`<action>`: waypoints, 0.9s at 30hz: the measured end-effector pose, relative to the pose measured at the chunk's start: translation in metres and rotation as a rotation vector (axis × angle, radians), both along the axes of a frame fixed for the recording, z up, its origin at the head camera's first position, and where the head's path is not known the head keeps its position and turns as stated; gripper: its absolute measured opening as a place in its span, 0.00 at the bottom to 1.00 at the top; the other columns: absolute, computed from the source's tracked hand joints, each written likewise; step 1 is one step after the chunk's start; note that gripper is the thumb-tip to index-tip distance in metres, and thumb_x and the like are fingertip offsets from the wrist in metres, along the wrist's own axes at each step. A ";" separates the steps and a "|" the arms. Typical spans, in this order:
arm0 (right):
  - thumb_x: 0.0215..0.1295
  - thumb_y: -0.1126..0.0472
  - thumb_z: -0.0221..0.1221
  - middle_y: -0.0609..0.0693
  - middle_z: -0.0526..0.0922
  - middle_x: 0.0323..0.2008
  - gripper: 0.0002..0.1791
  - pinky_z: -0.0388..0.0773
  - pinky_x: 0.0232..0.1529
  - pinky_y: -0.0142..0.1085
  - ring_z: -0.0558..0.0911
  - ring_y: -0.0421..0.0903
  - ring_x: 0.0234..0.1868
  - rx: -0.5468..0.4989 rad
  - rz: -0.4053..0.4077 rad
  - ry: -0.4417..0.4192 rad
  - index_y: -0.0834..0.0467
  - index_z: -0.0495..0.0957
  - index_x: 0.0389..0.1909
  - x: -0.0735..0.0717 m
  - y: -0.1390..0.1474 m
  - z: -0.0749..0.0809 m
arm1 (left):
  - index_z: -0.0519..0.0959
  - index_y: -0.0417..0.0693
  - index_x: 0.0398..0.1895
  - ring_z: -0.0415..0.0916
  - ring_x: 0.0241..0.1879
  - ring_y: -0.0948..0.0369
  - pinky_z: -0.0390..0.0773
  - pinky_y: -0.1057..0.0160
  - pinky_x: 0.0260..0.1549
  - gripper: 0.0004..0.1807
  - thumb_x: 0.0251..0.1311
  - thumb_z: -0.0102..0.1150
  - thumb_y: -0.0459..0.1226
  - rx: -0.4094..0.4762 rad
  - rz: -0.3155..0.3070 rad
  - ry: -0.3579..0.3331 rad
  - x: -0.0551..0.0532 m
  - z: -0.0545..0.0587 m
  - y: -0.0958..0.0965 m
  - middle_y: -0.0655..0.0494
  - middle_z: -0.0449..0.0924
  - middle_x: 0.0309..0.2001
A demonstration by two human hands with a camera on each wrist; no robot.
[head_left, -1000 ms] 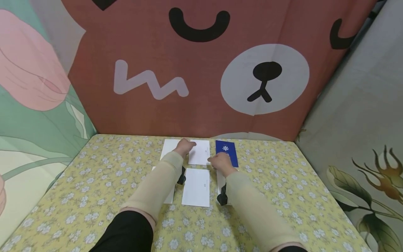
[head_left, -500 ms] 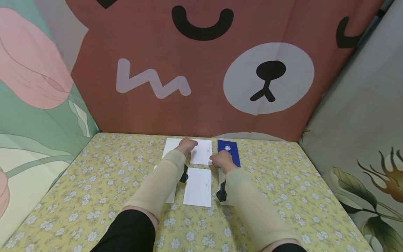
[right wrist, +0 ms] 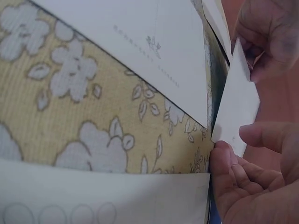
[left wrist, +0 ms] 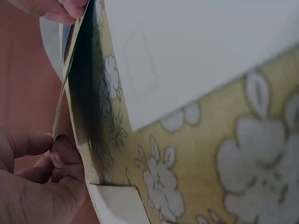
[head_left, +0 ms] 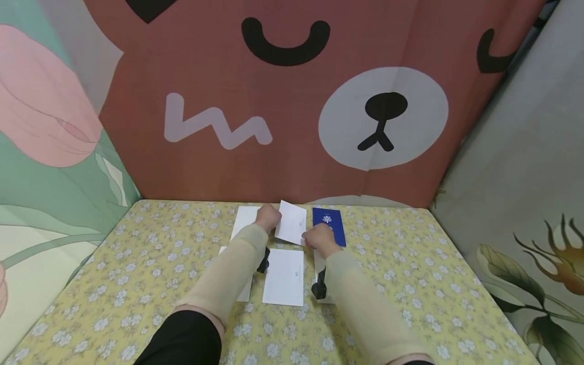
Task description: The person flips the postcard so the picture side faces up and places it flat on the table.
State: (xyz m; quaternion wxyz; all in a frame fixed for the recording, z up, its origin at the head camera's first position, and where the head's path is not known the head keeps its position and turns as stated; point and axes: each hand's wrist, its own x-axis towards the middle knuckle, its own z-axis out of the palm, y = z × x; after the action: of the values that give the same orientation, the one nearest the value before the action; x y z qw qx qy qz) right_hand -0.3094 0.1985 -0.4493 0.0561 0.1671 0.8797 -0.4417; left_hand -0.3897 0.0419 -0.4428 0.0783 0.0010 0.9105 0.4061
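A yellow tablecloth printed with white flowers (head_left: 159, 284) bears two rows of flat paper rectangles. In the far row's middle, a plain white paper card with small faint print (head_left: 292, 223) is raised at a tilt, its left side higher than its right. The left hand (head_left: 268, 218) pinches its left edge between thumb and curled fingers. The right hand (head_left: 321, 238) has thumb and forefinger clamped at the card's lower right corner, the other fingers curled underneath.

Beside the raised card lie a blank white card (head_left: 243, 219), partly behind the left hand, and a deep blue card with white characters (head_left: 336, 229), partly behind the right. Nearer, a larger white sheet (head_left: 284, 277) lies flat between two pale cards mostly hidden by the forearms. Both arms reach forward and converge, in cream sleeve covers (head_left: 225, 271) with a small black device (head_left: 319, 287) at each wrist.
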 end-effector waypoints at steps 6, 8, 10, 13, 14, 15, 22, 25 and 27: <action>0.67 0.65 0.60 0.47 0.74 0.17 0.15 0.71 0.31 0.36 0.72 0.44 0.23 -0.028 0.065 0.020 0.58 0.76 0.18 0.000 0.000 -0.005 | 0.62 0.49 0.13 0.61 0.25 0.55 0.66 0.58 0.27 0.21 0.67 0.45 0.28 0.111 0.022 -0.049 -0.005 -0.003 -0.005 0.54 0.60 0.19; 0.68 0.66 0.59 0.47 0.71 0.16 0.19 0.68 0.30 0.37 0.68 0.45 0.23 -0.047 0.080 0.017 0.56 0.72 0.16 0.001 0.000 -0.007 | 0.62 0.49 0.14 0.57 0.22 0.57 0.63 0.59 0.24 0.21 0.67 0.45 0.27 0.187 0.023 -0.075 -0.008 -0.005 -0.008 0.56 0.58 0.18; 0.69 0.66 0.58 0.47 0.71 0.17 0.18 0.68 0.29 0.38 0.67 0.45 0.23 -0.056 0.077 0.026 0.56 0.71 0.17 0.002 0.001 -0.008 | 0.63 0.47 0.17 0.59 0.21 0.58 0.65 0.60 0.23 0.18 0.65 0.46 0.26 0.274 0.026 -0.082 -0.009 -0.005 -0.012 0.56 0.60 0.17; 0.70 0.66 0.58 0.49 0.77 0.21 0.11 0.74 0.31 0.38 0.73 0.45 0.25 -0.092 0.064 0.055 0.62 0.78 0.25 0.002 0.001 -0.009 | 0.64 0.45 0.19 0.58 0.18 0.58 0.66 0.60 0.23 0.15 0.64 0.45 0.24 0.388 0.021 -0.101 -0.009 -0.003 -0.018 0.54 0.62 0.17; 0.71 0.66 0.58 0.51 0.80 0.24 0.08 0.77 0.33 0.38 0.77 0.45 0.27 -0.108 0.057 0.064 0.64 0.81 0.31 0.002 0.000 -0.009 | 0.64 0.45 0.19 0.59 0.17 0.59 0.66 0.60 0.23 0.16 0.65 0.45 0.24 0.407 0.023 -0.107 -0.008 -0.002 -0.019 0.54 0.63 0.16; 0.71 0.67 0.58 0.53 0.83 0.27 0.07 0.80 0.35 0.38 0.80 0.46 0.29 -0.130 0.051 0.071 0.66 0.82 0.37 0.002 0.000 -0.009 | 0.64 0.46 0.19 0.58 0.16 0.59 0.66 0.60 0.24 0.16 0.65 0.45 0.24 0.428 0.023 -0.118 -0.008 -0.001 -0.021 0.54 0.63 0.16; 0.74 0.69 0.57 0.60 0.85 0.35 0.10 0.85 0.41 0.39 0.85 0.48 0.34 -0.262 0.033 0.066 0.73 0.78 0.49 0.003 -0.004 -0.009 | 0.65 0.44 0.21 0.58 0.17 0.61 0.66 0.61 0.25 0.16 0.69 0.45 0.26 0.524 0.069 -0.126 -0.003 -0.001 -0.023 0.57 0.62 0.18; 0.75 0.70 0.54 0.61 0.83 0.36 0.10 0.85 0.41 0.39 0.84 0.48 0.34 -0.282 0.039 0.063 0.73 0.78 0.49 0.003 -0.004 -0.008 | 0.77 0.32 0.39 0.66 0.23 0.62 0.71 0.64 0.29 0.12 0.76 0.43 0.30 0.651 0.068 -0.135 -0.005 -0.002 -0.021 0.55 0.69 0.25; 0.77 0.70 0.52 0.60 0.82 0.36 0.10 0.84 0.41 0.39 0.83 0.48 0.34 -0.304 0.039 0.055 0.73 0.78 0.49 0.003 -0.003 -0.008 | 0.77 0.30 0.55 0.70 0.27 0.62 0.74 0.64 0.33 0.16 0.81 0.41 0.33 0.766 0.052 -0.157 -0.008 -0.001 -0.020 0.54 0.73 0.31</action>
State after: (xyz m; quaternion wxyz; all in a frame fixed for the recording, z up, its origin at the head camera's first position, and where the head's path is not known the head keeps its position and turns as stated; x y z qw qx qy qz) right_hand -0.3060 0.1956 -0.4572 0.0651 0.1274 0.8070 -0.5729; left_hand -0.3972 0.0214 -0.4438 0.1314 -0.0242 0.6840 0.7171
